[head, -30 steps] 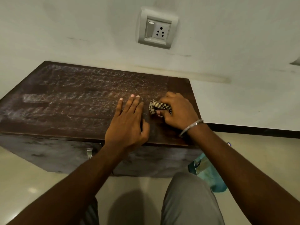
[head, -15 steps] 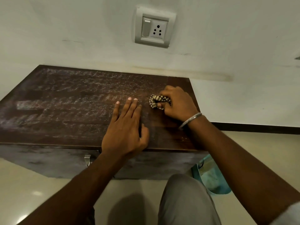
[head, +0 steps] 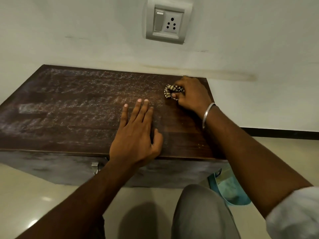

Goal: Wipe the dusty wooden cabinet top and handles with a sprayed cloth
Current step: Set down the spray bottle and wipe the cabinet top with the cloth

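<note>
A low dark wooden cabinet point(head: 72, 107) stands against the wall, its top coated with pale dust over the left and middle; the strip at the right end looks darker and cleaner. My right hand point(head: 191, 94) is closed around a bunched checked cloth point(head: 170, 91) and presses it on the top near the far right corner. My left hand point(head: 136, 135) lies flat on the top near the front edge, fingers spread, holding nothing. A small metal handle point(head: 95, 167) shows on the cabinet's front, just left of my left forearm.
A switch and socket plate point(head: 166, 21) is on the white wall above the cabinet. A teal bag point(head: 227, 188) lies on the floor by the cabinet's right front corner. My grey-trousered knee point(head: 202, 213) is in front of the cabinet on the pale tiled floor.
My right hand has slid the cloth away from me, from mid-depth toward the back right corner of the top. My left hand has stayed flat in place.
</note>
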